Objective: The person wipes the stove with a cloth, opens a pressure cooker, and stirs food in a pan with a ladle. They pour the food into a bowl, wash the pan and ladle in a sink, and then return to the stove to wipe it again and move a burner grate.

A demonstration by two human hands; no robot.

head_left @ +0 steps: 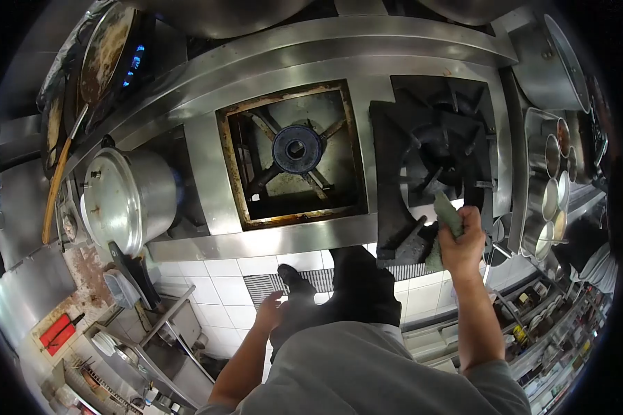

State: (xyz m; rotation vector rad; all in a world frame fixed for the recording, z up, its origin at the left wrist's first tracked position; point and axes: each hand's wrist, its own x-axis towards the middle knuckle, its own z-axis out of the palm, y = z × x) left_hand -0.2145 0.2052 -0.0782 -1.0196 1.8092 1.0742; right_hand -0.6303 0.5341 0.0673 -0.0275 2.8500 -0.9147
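My right hand (463,242) is closed around a grey-green cloth (450,216), which hangs over the front part of the black cast-iron grates (401,162). Those grates lie on the right-hand burner, one overlapping another. Left of them is an uncovered burner well with a rusty, grimy square rim (234,173) and a round dark burner head (297,149) in its middle. My left hand (270,311) hangs low beside my leg, its fingers loosely apart and nothing in them.
A lidded pressure cooker (132,197) stands on the left burner. Beyond it, a wok (107,52) sits near a blue flame. Metal containers (550,187) and a large pot (543,66) fill the right side. A red-handled board-like item (59,333) lies lower left.
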